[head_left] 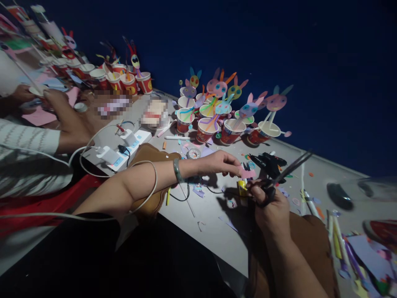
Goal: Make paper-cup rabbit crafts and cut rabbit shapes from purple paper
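Observation:
A small piece of pink paper [247, 172] is pinched between the thumb and fingers of my left hand [221, 162], which reaches across the table from the left. A bangle circles that wrist. My right hand [272, 207] grips a pair of scissors [291, 167] by the dark handles, with the blades pointing up and to the right, away from the paper. Just beneath the paper sits a small yellow object [242, 188]. Beyond both hands lies a black tool [268, 163], partly hidden by the scissors; its kind is unclear.
Several paper cups [207, 129] with rabbit-faced paper figures stand along the back. A white power strip [130, 149] with plugs and cables lies left. Paper scraps [198, 190] litter the table [214, 231]. A co-worker's arm [68, 132] is at left; coloured strips [350, 256] lie right.

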A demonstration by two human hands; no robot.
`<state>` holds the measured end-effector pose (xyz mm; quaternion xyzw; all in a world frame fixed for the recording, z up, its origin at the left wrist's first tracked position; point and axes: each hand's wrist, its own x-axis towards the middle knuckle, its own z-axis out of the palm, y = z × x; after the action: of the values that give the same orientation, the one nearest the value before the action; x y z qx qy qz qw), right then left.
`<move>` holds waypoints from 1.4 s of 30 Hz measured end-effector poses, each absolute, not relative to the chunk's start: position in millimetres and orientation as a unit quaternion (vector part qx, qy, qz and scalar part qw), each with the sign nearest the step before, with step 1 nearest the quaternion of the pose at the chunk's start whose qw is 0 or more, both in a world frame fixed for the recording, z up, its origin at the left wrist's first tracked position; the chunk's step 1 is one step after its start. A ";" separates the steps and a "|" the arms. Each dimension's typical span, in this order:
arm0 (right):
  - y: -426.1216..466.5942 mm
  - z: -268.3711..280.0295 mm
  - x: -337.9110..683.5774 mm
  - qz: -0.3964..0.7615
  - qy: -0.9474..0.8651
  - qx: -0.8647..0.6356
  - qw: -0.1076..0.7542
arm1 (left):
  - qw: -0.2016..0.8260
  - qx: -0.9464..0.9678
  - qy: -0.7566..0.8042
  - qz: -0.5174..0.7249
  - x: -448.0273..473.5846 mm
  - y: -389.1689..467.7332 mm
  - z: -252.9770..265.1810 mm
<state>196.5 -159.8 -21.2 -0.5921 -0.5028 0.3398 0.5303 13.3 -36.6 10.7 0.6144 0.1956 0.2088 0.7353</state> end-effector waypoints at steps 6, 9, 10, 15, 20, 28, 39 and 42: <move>-161.9 -9.3 187.8 0.404 -0.563 -0.552 0.463 | 0.755 0.557 0.199 0.282 15.7 -37.3 11.0; -162.5 -3.7 181.1 0.406 -0.591 -0.557 0.419 | 0.765 0.533 0.206 0.296 17.1 -38.7 10.3; -162.5 -2.4 179.2 0.403 -0.595 -0.560 0.412 | 0.768 0.526 0.210 0.297 17.5 -39.4 10.3; -161.6 -1.0 174.3 0.394 -0.599 -0.570 0.401 | 0.779 0.508 0.223 0.293 19.2 -43.2 10.6; -161.0 -2.5 172.5 0.401 -0.594 -0.569 0.402 | 0.785 0.511 0.205 0.285 20.6 -44.9 9.2; -160.9 -4.8 173.1 0.403 -0.590 -0.567 0.410 | 0.788 0.507 0.212 0.277 20.6 -47.8 11.1; -160.9 -14.7 178.6 0.398 -0.602 -0.554 0.415 | 0.785 0.513 0.207 0.279 21.6 -46.1 8.2; -160.9 -13.3 178.2 0.394 -0.606 -0.556 0.411 | 0.786 0.513 0.203 0.279 21.1 -45.9 8.3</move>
<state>178.2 -160.9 -13.3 -0.5556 -0.6062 0.3939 0.4107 21.1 -45.9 8.3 0.5130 0.2029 0.2790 0.7860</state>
